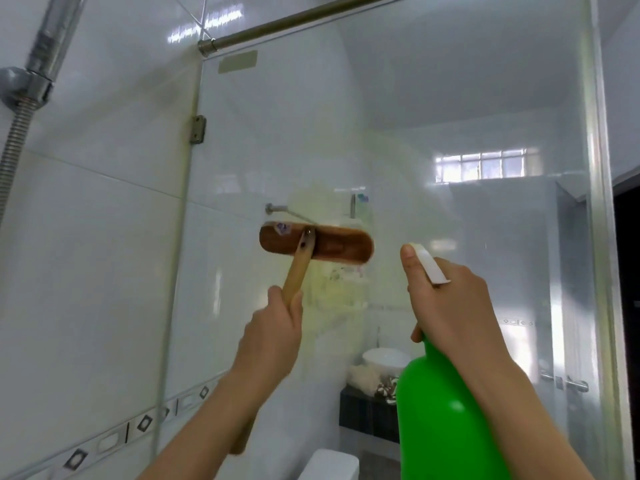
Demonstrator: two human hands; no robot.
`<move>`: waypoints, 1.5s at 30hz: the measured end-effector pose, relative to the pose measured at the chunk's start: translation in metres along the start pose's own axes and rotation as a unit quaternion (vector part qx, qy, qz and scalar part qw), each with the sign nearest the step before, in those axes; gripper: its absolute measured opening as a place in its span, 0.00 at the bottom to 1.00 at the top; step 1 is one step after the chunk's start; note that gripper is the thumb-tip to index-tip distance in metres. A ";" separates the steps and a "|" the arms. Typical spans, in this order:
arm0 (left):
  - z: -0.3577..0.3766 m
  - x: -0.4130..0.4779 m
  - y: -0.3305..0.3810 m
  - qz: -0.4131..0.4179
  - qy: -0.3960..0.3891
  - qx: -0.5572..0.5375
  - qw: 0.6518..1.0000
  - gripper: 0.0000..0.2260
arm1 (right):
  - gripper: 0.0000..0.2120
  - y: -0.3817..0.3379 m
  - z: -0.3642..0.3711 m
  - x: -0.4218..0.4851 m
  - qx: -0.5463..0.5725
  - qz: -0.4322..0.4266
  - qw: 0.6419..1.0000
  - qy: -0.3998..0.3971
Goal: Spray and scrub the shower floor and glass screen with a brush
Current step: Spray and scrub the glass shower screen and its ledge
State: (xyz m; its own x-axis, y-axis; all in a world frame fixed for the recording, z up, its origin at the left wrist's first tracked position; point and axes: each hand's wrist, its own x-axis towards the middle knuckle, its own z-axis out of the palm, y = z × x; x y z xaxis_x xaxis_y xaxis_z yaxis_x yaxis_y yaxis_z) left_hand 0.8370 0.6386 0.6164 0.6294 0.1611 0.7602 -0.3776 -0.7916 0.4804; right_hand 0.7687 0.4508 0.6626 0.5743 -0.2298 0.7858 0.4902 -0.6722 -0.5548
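Left hand (268, 336) grip clamped on wooden long-handled scrub brush (316, 243), head pressed vs clear glass shower screen (450, 98). Right hand (450, 306) grip wrapped round green plastic spray bottle (446, 420), white nozzle twd glass.

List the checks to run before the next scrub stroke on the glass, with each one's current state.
1. Left hand gripping brush handle: ok.
2. Brush head up against glass: ok; bristles hidden.
3. Right hand holding bottle: ok.
4. Nozzle aimed at glass: ok.
5. Glass wetted around brush: ok, yellowish film there.
6. Liquid left in bottle: cannot tell, opaque.
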 end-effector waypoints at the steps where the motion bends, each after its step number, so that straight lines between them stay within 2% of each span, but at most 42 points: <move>1: -0.009 0.030 0.005 -0.004 0.016 -0.003 1.000 0.18 | 0.27 -0.002 0.001 0.002 0.006 0.000 1.000 0.002; 5: -0.039 0.112 0.014 -0.025 0.056 -0.045 0.997 0.23 | 0.28 -0.005 0.007 0.002 0.032 -0.001 0.999 0.011; 11: 0.012 -0.027 -0.020 0.000 -0.021 -0.017 1.000 0.15 | 0.29 -0.008 0.009 -0.009 0.038 -0.004 0.999 -0.006; 13: 0.001 0.016 -0.018 0.006 0.017 -0.026 0.999 0.16 | 0.29 -0.013 0.010 -0.007 0.034 -0.007 0.999 -0.006; 16: -0.036 0.112 0.000 -0.024 0.063 -0.067 0.996 0.20 | 0.28 -0.021 0.010 -0.004 0.023 -0.013 1.000 0.005; 18: -0.047 0.143 0.007 -0.040 0.081 -0.095 0.991 0.20 | 0.28 -0.021 0.010 -0.005 0.025 -0.009 1.000 0.007; 20: -0.035 0.122 0.005 -0.048 0.067 -0.087 0.993 0.19 | 0.28 -0.021 0.010 -0.009 0.028 -0.004 1.000 0.002; 23: -0.005 0.038 -0.004 0.009 0.008 -0.029 1.000 0.15 | 0.30 -0.021 0.010 -0.014 0.023 0.007 1.000 -0.003; 25: -0.005 0.024 -0.007 0.030 -0.005 -0.008 1.000 0.15 | 0.30 -0.024 0.009 -0.012 0.015 0.005 1.000 0.004; 29: -0.047 0.131 -0.005 -0.040 0.085 -0.019 0.995 0.22 | 0.30 -0.033 0.003 -0.004 0.014 -0.007 1.000 0.026; 32: -0.074 0.185 -0.004 -0.107 0.097 -0.082 0.986 0.25 | 0.30 -0.032 0.002 -0.003 0.011 0.000 0.999 0.032; 35: -0.052 0.148 -0.011 -0.087 0.084 -0.055 0.991 0.24 | 0.30 -0.032 0.004 -0.004 0.010 0.012 1.000 0.026; 39: -0.016 0.049 0.000 0.024 0.005 -0.003 1.000 0.18 | 0.30 -0.038 0.008 -0.002 0.013 0.009 1.000 0.024; 41: -0.028 0.080 0.018 0.035 0.034 0.002 0.999 0.20 | 0.30 -0.044 0.008 0.004 0.021 0.003 0.999 0.033; 45: -0.071 0.177 0.053 -0.031 0.074 -0.085 0.993 0.24 | 0.31 -0.046 0.005 0.008 0.031 0.010 0.999 0.042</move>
State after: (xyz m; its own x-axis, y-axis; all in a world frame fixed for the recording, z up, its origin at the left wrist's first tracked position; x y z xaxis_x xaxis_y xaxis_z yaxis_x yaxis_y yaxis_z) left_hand 0.8797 0.6667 0.8074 0.5533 0.3008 0.7768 -0.4589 -0.6681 0.5857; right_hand 0.7545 0.4834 0.6926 0.5279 -0.3034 0.7933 0.5208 -0.6222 -0.5845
